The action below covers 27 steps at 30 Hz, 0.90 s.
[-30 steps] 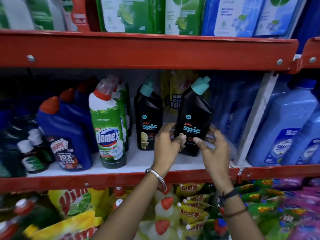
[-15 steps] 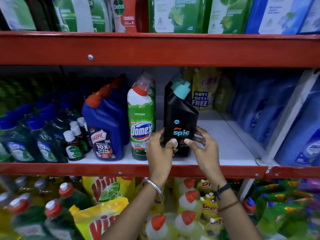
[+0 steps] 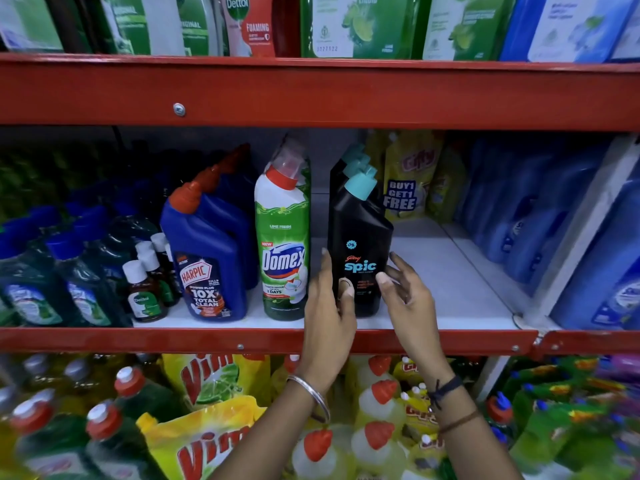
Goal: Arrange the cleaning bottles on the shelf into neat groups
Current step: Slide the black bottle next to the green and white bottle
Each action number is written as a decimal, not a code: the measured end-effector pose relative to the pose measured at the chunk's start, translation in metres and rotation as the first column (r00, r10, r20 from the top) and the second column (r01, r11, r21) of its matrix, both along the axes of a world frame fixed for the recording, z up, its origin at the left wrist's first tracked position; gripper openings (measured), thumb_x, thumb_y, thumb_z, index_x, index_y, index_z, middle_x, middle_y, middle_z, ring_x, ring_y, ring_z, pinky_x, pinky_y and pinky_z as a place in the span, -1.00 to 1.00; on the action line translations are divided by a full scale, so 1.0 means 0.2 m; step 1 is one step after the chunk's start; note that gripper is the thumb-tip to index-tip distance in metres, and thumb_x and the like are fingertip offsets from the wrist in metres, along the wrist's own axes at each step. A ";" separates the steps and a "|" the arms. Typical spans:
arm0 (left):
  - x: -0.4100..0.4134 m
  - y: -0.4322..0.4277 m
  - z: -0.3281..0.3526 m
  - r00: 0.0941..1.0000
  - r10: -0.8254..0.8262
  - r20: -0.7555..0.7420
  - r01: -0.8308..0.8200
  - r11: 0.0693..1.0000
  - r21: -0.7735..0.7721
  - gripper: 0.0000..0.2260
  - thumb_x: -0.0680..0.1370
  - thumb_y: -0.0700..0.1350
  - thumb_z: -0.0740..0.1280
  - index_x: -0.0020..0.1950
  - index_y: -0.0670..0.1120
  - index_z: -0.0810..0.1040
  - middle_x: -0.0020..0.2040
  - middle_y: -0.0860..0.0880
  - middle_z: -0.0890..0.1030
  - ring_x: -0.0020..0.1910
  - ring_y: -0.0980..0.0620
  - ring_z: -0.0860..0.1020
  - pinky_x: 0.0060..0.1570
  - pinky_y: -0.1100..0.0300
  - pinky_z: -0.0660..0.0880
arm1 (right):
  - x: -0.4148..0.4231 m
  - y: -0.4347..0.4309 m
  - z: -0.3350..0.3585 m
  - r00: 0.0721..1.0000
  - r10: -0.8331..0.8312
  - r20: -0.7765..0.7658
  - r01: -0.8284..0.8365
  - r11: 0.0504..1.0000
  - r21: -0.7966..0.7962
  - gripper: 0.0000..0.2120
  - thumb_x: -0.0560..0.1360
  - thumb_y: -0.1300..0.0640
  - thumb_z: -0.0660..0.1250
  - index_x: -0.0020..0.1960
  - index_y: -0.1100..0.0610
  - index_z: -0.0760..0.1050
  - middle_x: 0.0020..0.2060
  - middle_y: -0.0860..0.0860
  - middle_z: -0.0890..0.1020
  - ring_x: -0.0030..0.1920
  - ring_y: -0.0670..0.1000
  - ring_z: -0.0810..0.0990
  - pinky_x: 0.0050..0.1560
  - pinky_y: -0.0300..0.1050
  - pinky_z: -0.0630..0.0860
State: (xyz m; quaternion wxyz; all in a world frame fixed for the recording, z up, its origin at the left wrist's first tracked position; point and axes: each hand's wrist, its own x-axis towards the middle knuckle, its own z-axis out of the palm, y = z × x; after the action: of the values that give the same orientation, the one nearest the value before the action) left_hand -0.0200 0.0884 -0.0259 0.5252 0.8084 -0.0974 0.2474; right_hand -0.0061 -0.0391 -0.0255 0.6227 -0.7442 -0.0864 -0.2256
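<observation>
A black Spic bottle [image 3: 360,237] with a teal cap stands upright on the white middle shelf [image 3: 450,289], at the front of a row of like bottles [image 3: 349,157]. My left hand [image 3: 329,306] grips its lower left side, thumb across the front. My right hand [image 3: 407,296] is at its lower right with the fingers spread, only the thumb tip near the bottle's edge. To the left stand a green-and-white Domex bottle [image 3: 282,237] and blue Harpic bottles [image 3: 204,251], each with more behind.
Small brown Dettol bottles [image 3: 143,292] and dark green bottles [image 3: 31,289] fill the shelf's left. Yellow pouches [image 3: 412,178] sit at the back; blue bottles [image 3: 602,265] stand beyond a white divider [image 3: 585,230]. Red shelf rails [image 3: 311,95] run above and below.
The Spic bottle has gone from the shelf's right part to the front of the Spic row beside the Domex. My right hand has opened and come off it.
</observation>
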 end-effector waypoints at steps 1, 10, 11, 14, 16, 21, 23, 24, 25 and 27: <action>-0.01 0.01 -0.01 1.000 -0.028 -0.012 0.028 0.999 0.031 -0.44 0.62 -0.05 0.16 0.52 0.15 -0.05 0.42 -0.05 0.39 0.34 0.03 0.42 0.19 0.24 0.40 | -0.01 0.00 -0.01 1.000 0.002 -0.009 -0.002 1.000 0.015 -0.59 0.49 -0.17 0.22 0.33 -0.21 0.34 0.18 -0.07 0.61 0.19 -0.15 0.57 0.20 -0.15 0.54; 0.01 0.06 -0.01 0.999 -0.031 -0.032 0.034 0.996 0.081 -0.37 0.61 -0.05 0.18 0.42 0.38 -0.18 0.18 -0.13 0.63 0.12 -0.02 0.59 0.11 0.07 0.52 | -0.01 0.01 0.01 0.997 0.066 -0.034 -0.063 0.995 0.073 -0.65 0.37 -0.50 0.04 0.10 -0.52 0.39 0.23 -0.08 0.60 0.25 -0.09 0.56 0.28 0.10 0.52; 0.01 0.06 -0.01 0.999 -0.030 -0.031 0.033 0.996 0.080 -0.37 0.61 -0.05 0.18 0.42 0.38 -0.17 0.16 -0.13 0.64 0.10 -0.03 0.59 0.08 0.09 0.52 | -0.01 0.01 0.00 0.997 0.064 -0.036 -0.061 0.996 0.072 -0.66 0.39 -0.48 0.04 0.11 -0.52 0.39 0.23 -0.07 0.60 0.25 -0.09 0.56 0.27 0.10 0.52; 0.01 0.06 -0.01 0.999 -0.036 -0.029 0.038 0.997 0.067 -0.38 0.60 -0.02 0.18 0.41 0.40 -0.17 0.13 -0.15 0.64 0.08 -0.05 0.60 0.06 0.08 0.53 | -0.02 0.00 0.00 0.998 0.046 -0.051 -0.043 0.998 0.043 -0.71 0.45 -0.39 0.03 0.12 -0.49 0.39 0.19 -0.11 0.61 0.20 -0.12 0.58 0.23 0.10 0.55; 0.01 0.07 -0.01 0.999 -0.046 -0.024 0.048 0.997 0.058 -0.40 0.61 -0.02 0.18 0.43 0.37 -0.13 0.21 -0.15 0.61 0.14 -0.08 0.58 0.14 -0.02 0.54 | -0.04 0.02 0.01 0.999 0.015 -0.046 -0.014 0.999 0.030 -0.65 0.45 -0.40 0.02 0.18 -0.44 0.37 0.19 -0.11 0.60 0.20 -0.15 0.56 0.24 0.01 0.54; -0.12 0.11 0.00 0.975 0.066 0.214 -0.047 0.995 -0.091 -0.64 0.61 -0.02 0.16 0.41 0.16 0.29 0.30 0.15 0.46 0.33 0.16 0.42 0.30 0.18 0.43 | -0.17 0.16 0.04 0.973 -0.132 0.190 0.117 0.989 0.089 -0.39 0.46 -0.40 0.00 0.33 -0.07 0.38 0.23 -0.03 0.54 0.23 -0.25 0.49 0.13 -0.49 0.39; -0.15 0.18 0.00 0.944 0.161 0.288 -0.117 0.979 -0.164 -0.67 0.60 -0.01 0.13 0.37 0.11 0.34 0.29 0.24 0.41 0.35 0.20 0.37 0.33 0.32 0.33 | -0.21 0.25 0.04 0.974 -0.040 0.224 0.027 0.998 0.059 -0.45 0.49 -0.37 0.00 0.34 -0.13 0.37 0.21 -0.07 0.54 0.24 -0.21 0.49 0.18 -0.42 0.41; -0.15 0.21 0.00 0.940 0.183 0.287 -0.132 0.973 -0.189 -0.65 0.60 0.01 0.12 0.39 0.10 0.33 0.31 0.25 0.38 0.38 0.20 0.33 0.36 0.32 0.28 | -0.23 0.31 0.03 0.979 0.029 0.202 -0.036 0.999 0.034 -0.46 0.48 -0.38 0.00 0.35 -0.17 0.34 0.25 -0.08 0.52 0.27 -0.21 0.47 0.21 -0.40 0.40; -0.15 0.25 -0.01 0.945 0.189 0.266 -0.137 0.970 -0.200 -0.63 0.60 0.04 0.10 0.42 0.11 0.28 0.35 0.24 0.34 0.42 0.18 0.28 0.40 0.27 0.26 | -0.23 0.36 0.02 0.982 0.094 0.165 -0.096 0.995 0.003 -0.45 0.46 -0.40 0.00 0.36 -0.21 0.30 0.31 -0.10 0.49 0.31 -0.24 0.43 0.24 -0.40 0.38; -0.12 0.31 -0.02 0.968 0.164 0.187 -0.125 0.971 -0.205 -0.57 0.59 0.13 0.03 0.46 0.17 0.17 0.39 0.33 0.23 0.48 0.18 0.20 0.45 0.13 0.22 | -0.21 0.45 0.00 0.979 0.185 0.082 -0.182 0.983 -0.037 -0.33 0.40 -0.48 -0.02 0.42 -0.20 0.20 0.41 -0.13 0.38 0.35 -0.37 0.31 0.26 -0.50 0.28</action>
State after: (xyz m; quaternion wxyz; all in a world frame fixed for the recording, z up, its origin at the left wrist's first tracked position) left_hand -0.0431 0.1502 -0.0291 0.5683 0.7295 -0.0667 0.3746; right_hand -0.0486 0.0511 -0.0249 0.6257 -0.7318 -0.1845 -0.1975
